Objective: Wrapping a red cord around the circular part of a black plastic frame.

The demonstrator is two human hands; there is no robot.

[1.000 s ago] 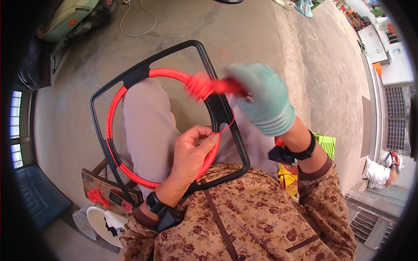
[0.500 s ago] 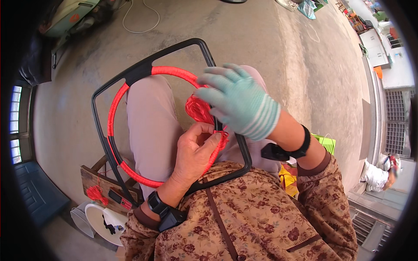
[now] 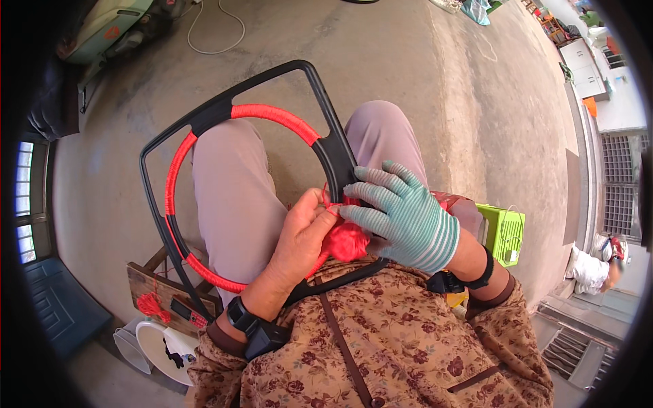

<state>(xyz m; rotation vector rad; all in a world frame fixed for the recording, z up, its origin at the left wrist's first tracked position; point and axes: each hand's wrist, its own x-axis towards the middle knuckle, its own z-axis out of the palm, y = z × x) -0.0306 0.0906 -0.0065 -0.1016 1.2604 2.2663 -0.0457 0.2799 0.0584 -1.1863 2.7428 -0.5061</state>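
A black frame (image 3: pixel 151 180) with rounded corners and a ring inside it lies across my lap. Red plastic string (image 3: pixel 178 170) is wound tightly around much of the ring, leaving black stretches bare. My bare left hand (image 3: pixel 292 241) pinches string against the ring's right side. My right hand (image 3: pixel 411 224), in a striped green-and-white glove, reaches over the frame's right bar with its fingertips near the left thumb. Under those fingers sits a shiny bundle of red string (image 3: pixel 348 243), which the right hand seems to grip; its thumb is hidden.
At my left, a wooden stool (image 3: pixel 153 279) bears a red string tangle (image 3: pixel 151 307) and a mobile phone (image 3: pixel 187 311). A white basin (image 3: pixel 153 340) stands beside it. A lime-green basket (image 3: pixel 500 234) is at my right. A white cable (image 3: pixel 218 51) loops on the floor ahead.
My right hand has come down and toward me along the frame's right side. The string bundle has shifted from above my left hand to below its fingertips. The left hand stays at the ring.
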